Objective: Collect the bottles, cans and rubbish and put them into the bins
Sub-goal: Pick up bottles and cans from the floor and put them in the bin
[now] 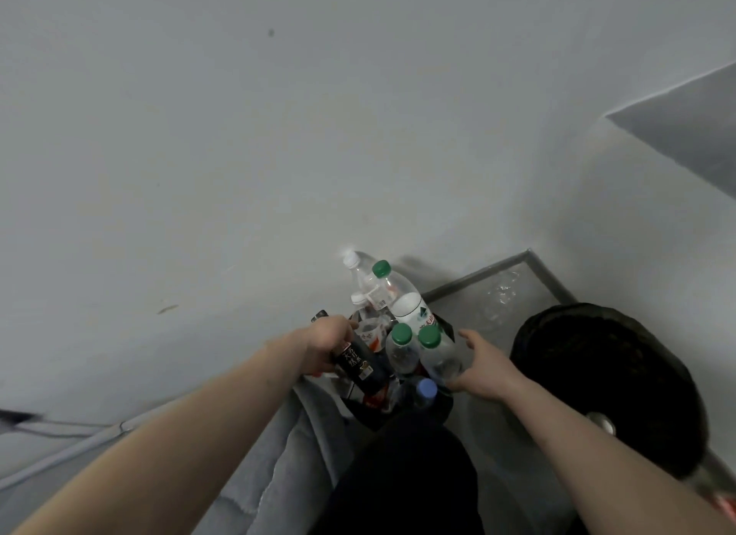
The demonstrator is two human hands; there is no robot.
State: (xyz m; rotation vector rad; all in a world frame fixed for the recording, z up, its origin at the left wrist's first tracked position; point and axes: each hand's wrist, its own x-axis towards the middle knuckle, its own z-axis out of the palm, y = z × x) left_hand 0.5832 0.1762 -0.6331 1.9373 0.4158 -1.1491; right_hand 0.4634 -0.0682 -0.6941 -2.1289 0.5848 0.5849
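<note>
A small black bin [445, 331] against the wall is crammed with plastic bottles. My left hand [328, 341] grips a dark bottle [356, 361] with pale lettering, held slanted at the bin's left side. My right hand [480, 365] is at the bin's right side, fingers spread, thumb against a clear bottle with a green cap [440, 353]. Beside it stands a second green-capped bottle [402, 345]. A large green-capped bottle with a white label [402, 295] and a white-capped clear bottle [358, 273] stick up at the back. A blue-capped bottle [425, 389] lies lower at the front.
A bigger bin lined with a black bag [605, 379] stands to the right, a silver can [601, 423] inside it. The grey floor [513, 287] meets the pale wall just behind both bins. My dark trouser leg [402, 479] fills the bottom centre.
</note>
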